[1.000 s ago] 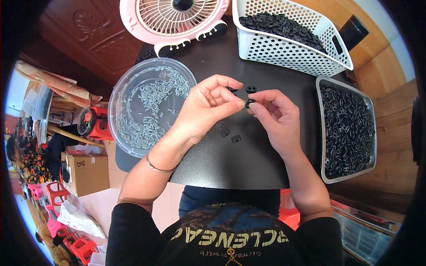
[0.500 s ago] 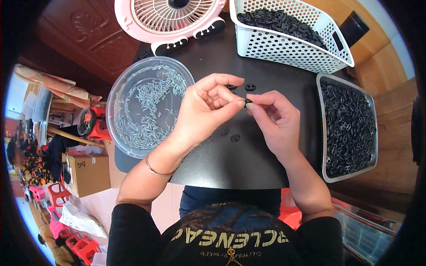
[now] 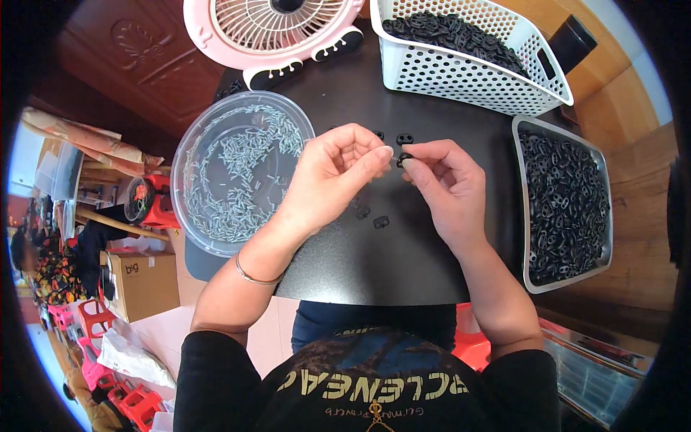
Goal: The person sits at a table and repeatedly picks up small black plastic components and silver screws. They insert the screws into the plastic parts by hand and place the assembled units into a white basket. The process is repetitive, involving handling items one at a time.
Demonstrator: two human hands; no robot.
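Observation:
Over the dark table, my right hand pinches a small black cord lock piece between thumb and forefinger. Just to its left, my left hand is closed, with the thumb against the curled forefinger. Whatever those fingers hold is too small to make out. Beyond the hands lies a two-hole black cord lock, and another black piece rests nearer me. Beside my left forearm stands a clear round tub holding many small silvery metal pieces that look like springs.
A metal tray full of black two-hole pieces stands on the right. At the back are a white perforated basket with more black parts, and a pink fan. A cardboard box sits on the floor at left.
My hands have come slightly apart, the left thumb drawing back from the black piece. My right fingers have tilted, so more of the piece shows.

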